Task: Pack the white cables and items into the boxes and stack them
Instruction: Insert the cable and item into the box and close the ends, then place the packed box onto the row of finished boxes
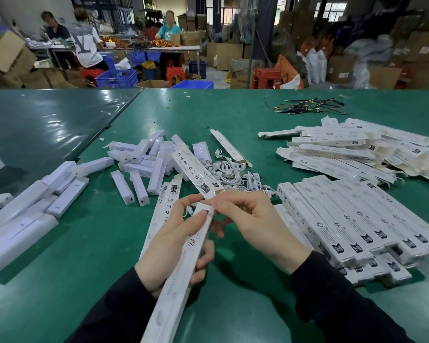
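Observation:
My left hand (174,241) grips a long, narrow white box (176,280) that slants from the bottom centre up toward the middle. My right hand (250,219) pinches the box's open top end, where a white item (204,209) sits in the mouth. A heap of coiled white cables (233,173) lies just beyond my hands. Loose white rectangular items (139,157) are scattered at centre left. Filled boxes (352,216) lie side by side in a stack at the right. Flat, unfilled boxes (357,149) are piled behind them.
The green table (89,256) joins a darker one (40,129) at the left. Longer white boxes (22,219) lie at the left edge. A bundle of dark wires (305,107) sits at the far right. People work at tables among cartons and crates in the background.

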`<state>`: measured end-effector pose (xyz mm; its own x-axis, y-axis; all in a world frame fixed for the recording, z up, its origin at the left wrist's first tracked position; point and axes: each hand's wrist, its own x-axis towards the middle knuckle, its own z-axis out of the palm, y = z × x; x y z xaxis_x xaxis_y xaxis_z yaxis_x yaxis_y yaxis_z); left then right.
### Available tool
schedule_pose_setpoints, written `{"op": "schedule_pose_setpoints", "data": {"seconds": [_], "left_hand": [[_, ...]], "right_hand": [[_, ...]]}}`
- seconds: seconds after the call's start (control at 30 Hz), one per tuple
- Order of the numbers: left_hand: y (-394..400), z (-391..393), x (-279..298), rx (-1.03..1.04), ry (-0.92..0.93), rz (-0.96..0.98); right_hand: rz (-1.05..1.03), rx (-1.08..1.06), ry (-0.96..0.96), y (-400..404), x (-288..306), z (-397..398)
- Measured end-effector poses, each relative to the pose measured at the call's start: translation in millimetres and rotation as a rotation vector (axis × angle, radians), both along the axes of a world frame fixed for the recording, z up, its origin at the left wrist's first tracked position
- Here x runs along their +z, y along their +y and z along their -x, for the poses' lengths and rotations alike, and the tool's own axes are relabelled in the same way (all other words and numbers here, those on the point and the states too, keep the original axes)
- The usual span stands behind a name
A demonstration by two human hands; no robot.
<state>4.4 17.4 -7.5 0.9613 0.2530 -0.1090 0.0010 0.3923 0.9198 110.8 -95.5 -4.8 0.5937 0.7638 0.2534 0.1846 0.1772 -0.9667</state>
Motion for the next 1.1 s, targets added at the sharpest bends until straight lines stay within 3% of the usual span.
{"op": "schedule_pose_setpoints", "data": {"seconds": [0.03, 0.07, 0.13, 0.17, 0.23, 0.33, 0.43, 0.53, 0.6, 0.67, 0.73, 0.8, 1.0, 1.1], "left_hand": [[8, -2, -4, 0.017, 0.038, 0.050], [17, 2, -7, 0.079, 0.058, 0.269], [25, 7, -5, -0.222, 0.205, 0.583], [22, 7, 5, -0.390, 0.284, 0.639], [24, 10, 14, -0.639, 0.258, 0.585], [31, 16, 8, -0.707, 0.075, 0.590], [38, 14, 8, -0.423, 0.024, 0.630], [44, 16, 7, -0.047, -0.120, 0.457], [45, 16, 10, 0.057, -0.152, 0.434], [43, 15, 11, 0.103, -0.159, 0.408], [41, 14, 12, 0.135, -0.152, 0.378], [39, 14, 11, 0.143, -0.152, 0.337], [41, 17, 12, 0.285, -0.180, 0.174], [41, 17, 12, 0.378, -0.183, 0.092]], "right_hand": [[0.022, 0.000, -0.069, -1, 0, 1], [0.047, 0.007, -0.132, -2, 1, 1], [0.091, 0.052, -0.213, -6, 6, 1], [0.109, 0.097, -0.209, -8, 8, 1], [0.138, 0.219, -0.135, -11, 11, 2], [0.148, 0.234, -0.203, -20, 28, 0], [-0.084, -0.020, -0.265, -47, 54, -15], [-0.304, -0.527, -0.220, -91, 68, -34], [-0.267, -0.822, -0.192, -127, 58, -49], [0.015, -0.990, -0.249, -162, 39, -64], [0.273, -1.029, -0.221, -185, 19, -72], [0.385, -1.028, -0.170, -193, 6, -71], [0.499, -1.101, -0.325, -201, -1, -70], [0.461, -1.057, -0.402, -191, 0, -64]]}}
